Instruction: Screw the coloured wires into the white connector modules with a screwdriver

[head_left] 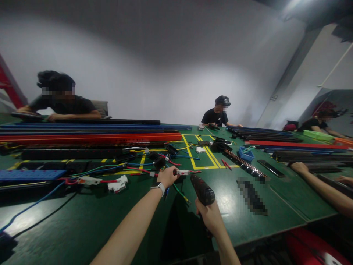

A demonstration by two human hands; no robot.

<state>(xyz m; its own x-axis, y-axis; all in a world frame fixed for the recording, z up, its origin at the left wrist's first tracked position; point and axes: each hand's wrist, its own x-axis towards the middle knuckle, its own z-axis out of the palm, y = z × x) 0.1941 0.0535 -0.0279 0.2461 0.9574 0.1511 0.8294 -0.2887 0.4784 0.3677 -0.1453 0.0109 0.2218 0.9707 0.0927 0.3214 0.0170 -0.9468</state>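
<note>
My left hand, with a watch on its wrist, is closed at the left end of a small white connector with red wires. My right hand is wrapped round the grip of a black power screwdriver, whose front end points toward the connector, just to its right. Below my left hand a green-yellow wire hangs over the green table. To the left lie a white plastic piece and another white connector with red wires.
Long orange profiles and blue and black strips span the left. Yellow tape marks the green table. A blue basket stands right of centre. Several people sit around; a co-worker's arm reaches in at right.
</note>
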